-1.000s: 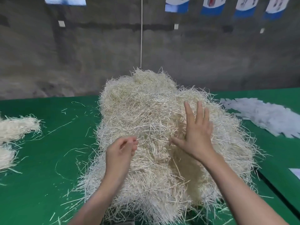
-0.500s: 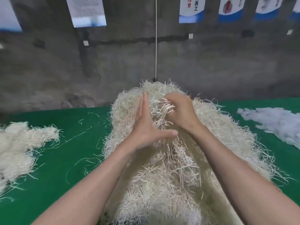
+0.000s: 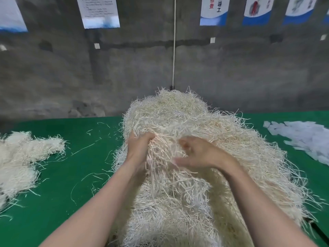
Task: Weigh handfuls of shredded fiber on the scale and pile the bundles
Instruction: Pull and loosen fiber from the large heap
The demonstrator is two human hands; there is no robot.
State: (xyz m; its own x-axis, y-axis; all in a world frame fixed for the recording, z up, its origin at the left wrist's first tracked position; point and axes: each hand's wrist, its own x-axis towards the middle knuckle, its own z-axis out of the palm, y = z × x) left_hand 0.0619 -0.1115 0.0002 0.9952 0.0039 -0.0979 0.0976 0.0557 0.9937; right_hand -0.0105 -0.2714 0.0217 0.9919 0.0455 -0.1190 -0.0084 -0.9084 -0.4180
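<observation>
**Both hands in the fiber heap, gripping one clump**

Left hand: fingers curled over and down into the strands, thumb side toward the camera. It grips the left side of a clump of pale shredded fiber. The forearm enters from the lower left, bare.

Right hand: back of the hand up, fingers bent and dug into the same clump from the right, thumb pointing left with strands lying across it. Slight motion blur here, so the fingertip detail is not readable. The forearm enters from the lower right, bare.

The clump sits between the two hands on the near slope of the heap. Its strands hang down toward the camera and are still tangled with the mass below.

The heap of shredded fiber is large and cream-coloured. It stands at the centre of the green counter, rises behind the hands and spreads wide to the right.

Loose strands lie scattered on the counter just left of the heap.

At the far left, well apart from the heap, is a lower pile of fiber bundles, partly cut off by the frame edge.

At the far right lies a flat spread of white flakes.

Behind the counter is a grey concrete wall with a white cord hanging straight down above the heap. Printed sheets hang along the top; their text is too blurred to read.
</observation>
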